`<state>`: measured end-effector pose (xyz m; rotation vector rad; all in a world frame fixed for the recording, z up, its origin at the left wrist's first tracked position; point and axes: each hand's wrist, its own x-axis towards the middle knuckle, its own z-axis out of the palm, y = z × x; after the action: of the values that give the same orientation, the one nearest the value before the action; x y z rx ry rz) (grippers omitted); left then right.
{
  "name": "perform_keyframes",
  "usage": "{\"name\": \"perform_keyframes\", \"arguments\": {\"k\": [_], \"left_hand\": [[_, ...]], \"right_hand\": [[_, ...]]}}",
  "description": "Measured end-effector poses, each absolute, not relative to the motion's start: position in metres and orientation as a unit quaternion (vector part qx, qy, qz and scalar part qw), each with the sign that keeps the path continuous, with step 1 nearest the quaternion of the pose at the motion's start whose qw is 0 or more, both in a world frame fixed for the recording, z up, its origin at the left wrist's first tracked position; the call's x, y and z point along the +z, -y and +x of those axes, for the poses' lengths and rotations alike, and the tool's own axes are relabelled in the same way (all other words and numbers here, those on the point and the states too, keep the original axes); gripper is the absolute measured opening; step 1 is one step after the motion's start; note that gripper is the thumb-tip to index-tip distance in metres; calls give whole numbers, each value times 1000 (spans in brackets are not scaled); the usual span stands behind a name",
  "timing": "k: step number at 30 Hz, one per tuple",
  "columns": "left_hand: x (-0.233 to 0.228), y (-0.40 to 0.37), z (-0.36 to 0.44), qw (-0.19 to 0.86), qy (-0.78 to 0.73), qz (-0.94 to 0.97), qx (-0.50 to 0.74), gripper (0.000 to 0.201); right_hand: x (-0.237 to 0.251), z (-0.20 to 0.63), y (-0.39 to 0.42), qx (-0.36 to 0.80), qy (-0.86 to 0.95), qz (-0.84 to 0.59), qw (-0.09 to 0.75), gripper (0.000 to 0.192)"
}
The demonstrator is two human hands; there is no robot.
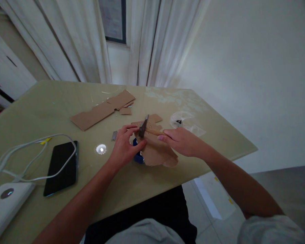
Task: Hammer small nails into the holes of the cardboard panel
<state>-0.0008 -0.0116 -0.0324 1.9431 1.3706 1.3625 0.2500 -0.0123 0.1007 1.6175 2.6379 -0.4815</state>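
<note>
My right hand (181,140) is closed around the wooden handle of a hammer (152,131). Its dark metal head is over a torn piece of brown cardboard (157,150) that has rows of small holes in its far part. My left hand (125,144) grips the left side of this cardboard, thumb on the near side and fingers on the far side of the hammer head. What lies right under the head is hidden. A blue ring-shaped object (138,157) shows beneath the cardboard, next to my left thumb.
Left of my left hand lies a small strip of metal pieces (114,135). Long cardboard strips (99,113) lie farther back. A clear plastic bag (190,123) with small black bits is at right. A phone (62,166), white cable (38,178) and white device (8,206) occupy the left.
</note>
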Motion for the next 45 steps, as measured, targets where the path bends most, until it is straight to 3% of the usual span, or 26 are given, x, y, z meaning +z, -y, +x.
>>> {"name": "perform_keyframes", "arguments": {"k": [4, 6, 11, 14, 18, 39, 42, 45], "left_hand": [[-31, 14, 3, 255, -525, 641, 499, 87], [-33, 13, 6, 315, -544, 577, 522, 95], [-36, 9, 11, 462, -535, 452, 544, 64], [-36, 8, 10, 479, -517, 478, 524, 50], [-36, 9, 10, 496, -514, 481, 508, 52], [-35, 18, 1, 561, -529, 449, 452, 48], [-30, 14, -3, 484, -546, 512, 453, 48], [-24, 6, -17, 335, -607, 562, 451, 51]], "right_hand": [[100, 261, 4, -174, -826, 520, -129, 49], [92, 267, -4, -195, -802, 514, -233, 51], [51, 274, -38, -269, -680, 482, -482, 63], [34, 269, -55, -317, -614, 448, -567, 66], [24, 265, -62, -320, -553, 407, -653, 66], [5, 283, -54, -299, -497, 381, -720, 62], [5, 283, -54, -297, -493, 397, -715, 63], [6, 283, -54, -295, -494, 408, -709, 63]]}}
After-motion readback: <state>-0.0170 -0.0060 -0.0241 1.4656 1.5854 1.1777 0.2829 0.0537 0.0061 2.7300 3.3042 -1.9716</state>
